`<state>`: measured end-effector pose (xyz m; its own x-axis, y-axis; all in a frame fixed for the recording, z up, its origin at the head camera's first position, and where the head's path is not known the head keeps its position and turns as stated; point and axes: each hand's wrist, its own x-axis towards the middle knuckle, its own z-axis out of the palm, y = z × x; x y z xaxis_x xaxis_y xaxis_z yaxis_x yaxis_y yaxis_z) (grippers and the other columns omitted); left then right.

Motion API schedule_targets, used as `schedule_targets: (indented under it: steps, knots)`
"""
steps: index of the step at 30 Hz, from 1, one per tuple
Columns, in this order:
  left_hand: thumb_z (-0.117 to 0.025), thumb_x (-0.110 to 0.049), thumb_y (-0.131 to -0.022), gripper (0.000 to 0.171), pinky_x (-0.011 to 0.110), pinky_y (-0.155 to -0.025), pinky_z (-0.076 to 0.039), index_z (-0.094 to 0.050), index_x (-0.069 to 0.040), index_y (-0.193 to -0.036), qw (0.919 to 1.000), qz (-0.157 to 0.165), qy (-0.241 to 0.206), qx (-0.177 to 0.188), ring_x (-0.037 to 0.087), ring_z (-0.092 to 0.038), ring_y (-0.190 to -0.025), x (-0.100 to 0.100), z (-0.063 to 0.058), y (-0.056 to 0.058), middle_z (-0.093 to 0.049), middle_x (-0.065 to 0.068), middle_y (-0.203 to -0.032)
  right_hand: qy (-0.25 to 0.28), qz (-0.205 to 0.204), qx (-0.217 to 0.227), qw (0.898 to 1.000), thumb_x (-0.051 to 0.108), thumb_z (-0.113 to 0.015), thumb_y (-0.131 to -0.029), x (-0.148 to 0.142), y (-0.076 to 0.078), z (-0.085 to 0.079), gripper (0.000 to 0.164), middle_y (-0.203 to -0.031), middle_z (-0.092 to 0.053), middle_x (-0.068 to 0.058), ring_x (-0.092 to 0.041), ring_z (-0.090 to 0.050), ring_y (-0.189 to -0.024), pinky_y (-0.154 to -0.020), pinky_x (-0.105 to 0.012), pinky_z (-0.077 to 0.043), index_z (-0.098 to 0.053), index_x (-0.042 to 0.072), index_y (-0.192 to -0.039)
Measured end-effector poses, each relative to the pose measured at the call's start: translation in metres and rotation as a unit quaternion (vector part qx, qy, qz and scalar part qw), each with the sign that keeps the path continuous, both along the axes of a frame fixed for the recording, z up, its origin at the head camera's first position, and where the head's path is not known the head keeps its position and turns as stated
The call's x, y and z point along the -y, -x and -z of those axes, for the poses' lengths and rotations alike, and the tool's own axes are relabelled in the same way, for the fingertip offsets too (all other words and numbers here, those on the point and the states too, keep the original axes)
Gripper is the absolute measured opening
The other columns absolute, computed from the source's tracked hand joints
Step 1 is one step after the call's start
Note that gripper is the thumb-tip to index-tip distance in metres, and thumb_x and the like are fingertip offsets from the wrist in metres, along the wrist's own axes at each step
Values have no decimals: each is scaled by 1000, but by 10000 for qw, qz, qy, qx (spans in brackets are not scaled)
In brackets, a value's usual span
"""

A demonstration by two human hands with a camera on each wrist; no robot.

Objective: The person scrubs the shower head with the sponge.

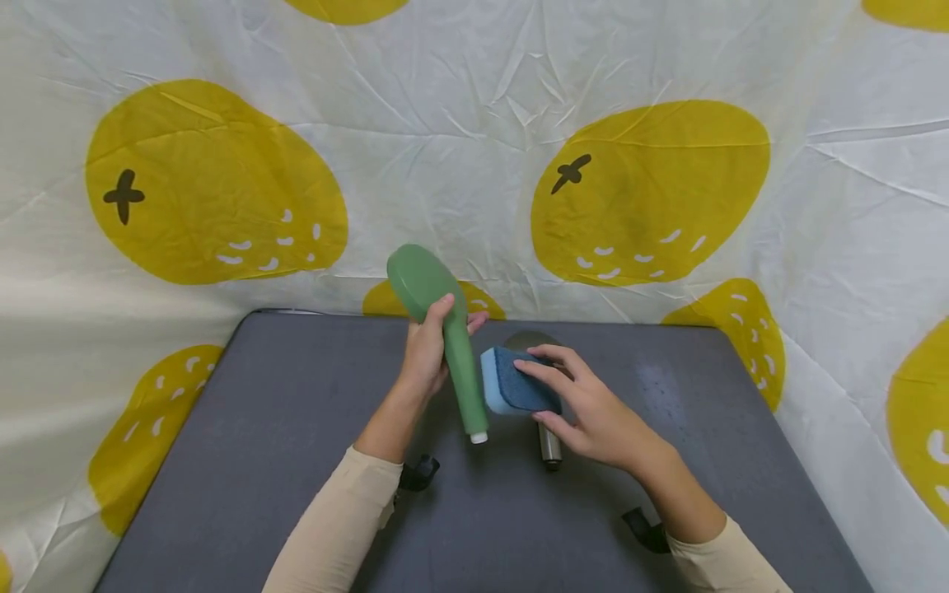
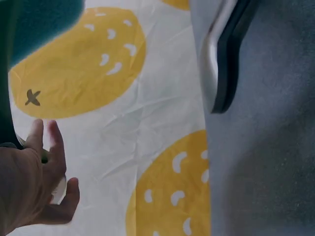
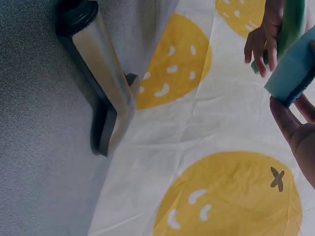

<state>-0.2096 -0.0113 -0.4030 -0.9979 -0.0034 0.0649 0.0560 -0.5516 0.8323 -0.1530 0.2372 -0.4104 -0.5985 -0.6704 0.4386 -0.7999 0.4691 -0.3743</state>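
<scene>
My left hand grips a green shower head by its neck, thumb across it. The round head points up and away, and the white-tipped handle end slants down toward me. In my right hand is a two-layer sponge, pale blue with a darker blue scouring side, pinched between thumb and fingers. The sponge is held beside the green handle; whether they touch I cannot tell. Beneath the right hand, a silvery shower head with a black end lies on the table, partly hidden in the head view.
The dark grey table ends at a back edge against a white curtain printed with yellow fruit shapes. Black straps are at both wrists.
</scene>
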Motion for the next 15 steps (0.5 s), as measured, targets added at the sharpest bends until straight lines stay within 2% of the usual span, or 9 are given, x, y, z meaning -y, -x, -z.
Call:
schedule_targets:
  steps: [3,6,9,12,15]
  knots:
    - [-46,-21,-104,59,42,-97,-60,-27,-7,-158,9996,-143,-81,251,32,-72,-98,0,1,1,-40,27,-150,1,45,13,10000,12,-80,-89,-2,1,-1,72,-153,-44,-14,-26,-46,-138,-99,-42,-51,-48,17,-153]
    - [-43,-22,-106,58,44,-93,-62,-25,-13,-160,9993,-106,90,352,32,-72,-97,1,3,3,-44,27,-149,10,78,63,9999,11,-80,-89,-3,3,-2,72,-153,-43,-12,-25,-45,-139,-101,-42,-50,-48,17,-153]
    - [-44,-25,-107,51,43,-86,-64,-33,-10,-155,9973,-187,475,529,29,-73,-92,2,6,6,-55,26,-137,38,97,123,9999,11,-80,-88,-3,5,-3,73,-154,-43,-13,-25,-46,-139,-102,-40,-50,-48,17,-153]
    - [-48,-27,-107,45,33,-80,-62,-44,-5,-147,9909,-465,1035,725,21,-70,-89,2,7,8,-62,20,-125,75,96,131,9998,11,-81,-88,-5,7,-4,73,-153,-43,-14,-26,-47,-138,-102,-39,-50,-48,17,-153]
    - [-52,-28,-107,43,27,-82,-58,-51,-2,-142,9845,-693,1420,765,15,-67,-91,2,8,9,-65,15,-121,122,66,78,9999,10,-80,-88,-6,9,-4,72,-153,-43,-14,-29,-48,-136,-100,-36,-50,-48,16,-153]
